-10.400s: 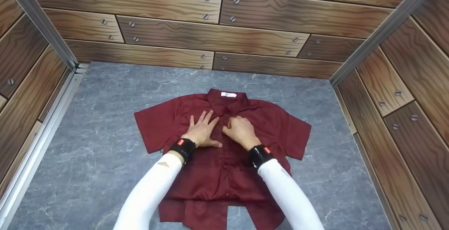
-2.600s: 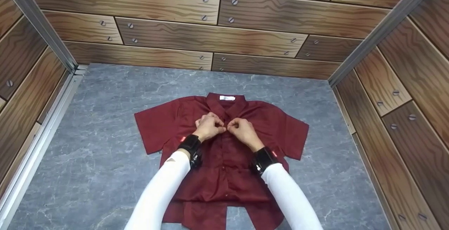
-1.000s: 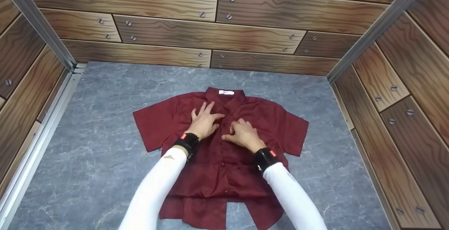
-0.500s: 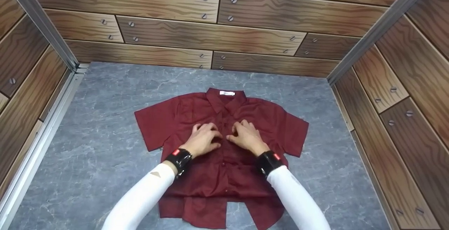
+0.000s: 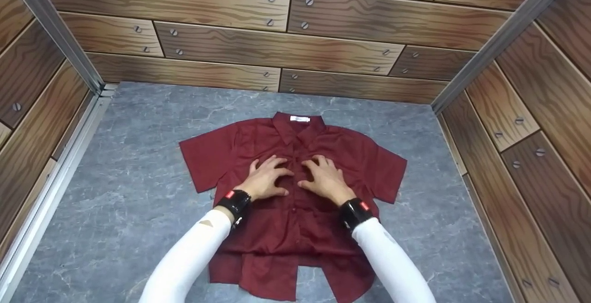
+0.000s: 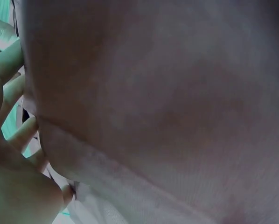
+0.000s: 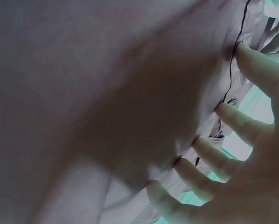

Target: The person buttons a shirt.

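Note:
A dark red short-sleeved button shirt (image 5: 272, 229) lies front side up, its collar (image 5: 279, 127) at the far end with a white label (image 5: 300, 118) inside. My left hand (image 5: 265, 180) rests on the chest just left of the button placket, fingers spread and slightly bent. Across the placket, my right hand (image 5: 325, 180) touches the cloth with its fingers likewise spread. In the right wrist view the fingertips (image 7: 223, 109) press on the fabric along the placket's edge. Fabric (image 6: 144, 102) fills most of the left wrist view, partly hiding those fingers. Neither hand pinches the cloth.
The shirt lies on a grey marble-patterned surface (image 5: 138, 155). Wood-patterned walls (image 5: 221, 44) stand at the back and both sides, with metal rails (image 5: 55, 30) at the corners. The shirt's lower hem (image 5: 268, 280) is uneven, with a gap near the middle.
Both hands pinched at the upper placket earlier; they have since come apart, opened and moved slightly lower. Over the last half second the shirt has shifted a little toward the back wall.

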### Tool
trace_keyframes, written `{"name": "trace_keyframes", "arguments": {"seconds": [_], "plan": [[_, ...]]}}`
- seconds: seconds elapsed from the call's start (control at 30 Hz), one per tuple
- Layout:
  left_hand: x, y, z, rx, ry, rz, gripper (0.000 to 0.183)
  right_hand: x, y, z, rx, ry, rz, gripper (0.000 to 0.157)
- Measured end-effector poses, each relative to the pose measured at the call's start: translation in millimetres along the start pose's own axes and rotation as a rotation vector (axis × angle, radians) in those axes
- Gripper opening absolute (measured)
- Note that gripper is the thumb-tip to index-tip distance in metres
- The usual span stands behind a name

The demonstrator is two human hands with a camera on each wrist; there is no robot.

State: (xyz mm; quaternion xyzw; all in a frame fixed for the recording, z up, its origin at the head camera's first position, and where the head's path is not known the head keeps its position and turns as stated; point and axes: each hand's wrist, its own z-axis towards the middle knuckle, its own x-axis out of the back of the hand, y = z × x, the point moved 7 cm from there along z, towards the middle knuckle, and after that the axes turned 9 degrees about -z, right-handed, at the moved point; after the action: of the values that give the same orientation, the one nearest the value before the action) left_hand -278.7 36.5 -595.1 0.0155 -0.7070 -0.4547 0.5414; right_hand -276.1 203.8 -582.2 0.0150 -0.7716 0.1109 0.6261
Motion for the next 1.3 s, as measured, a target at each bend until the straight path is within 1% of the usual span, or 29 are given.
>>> {"name": "trace_keyframes", "arguments": {"seconds": [0.23,0.43,0.6,0.7,0.83,0.97,1.07,1.17,1.3], "plan": [[4.0,-7.4,15.3,0.039,-0.009,-0.025,0.055,2.6,6,14,-0.005,-0.023,-0.001,0.064],[8.9,-12.5,28.6,0.074,-0.014,-0.013,0.055,6.9,8,26,0.001,-0.023,0.012,0.063],[13.2,-14.1,34.8,0.083,0.0,-0.006,0.054,8.6,9,33,-0.005,-0.03,0.011,0.063],[15.3,-12.7,34.9,0.079,0.02,-0.008,0.053,9.6,9,35,-0.001,-0.024,0.01,0.064],[14.4,-8.7,32.3,0.08,0.056,-0.03,0.049,11.0,9,35,0.008,-0.006,0.017,0.062],[11.5,-3.2,29.7,0.073,0.121,-0.035,0.04,15.8,8,31,0.018,0.055,0.036,0.055],[10.3,2.1,28.7,0.055,0.175,-0.002,0.031,19.9,8,26,0.031,0.111,0.041,0.048],[9.6,6.4,27.9,0.033,0.216,0.048,0.026,21.2,7,20,0.042,0.144,0.04,0.043],[8.5,8.2,26.5,0.013,0.233,0.088,0.026,19.3,7,15,0.041,0.162,0.02,0.038]]}}
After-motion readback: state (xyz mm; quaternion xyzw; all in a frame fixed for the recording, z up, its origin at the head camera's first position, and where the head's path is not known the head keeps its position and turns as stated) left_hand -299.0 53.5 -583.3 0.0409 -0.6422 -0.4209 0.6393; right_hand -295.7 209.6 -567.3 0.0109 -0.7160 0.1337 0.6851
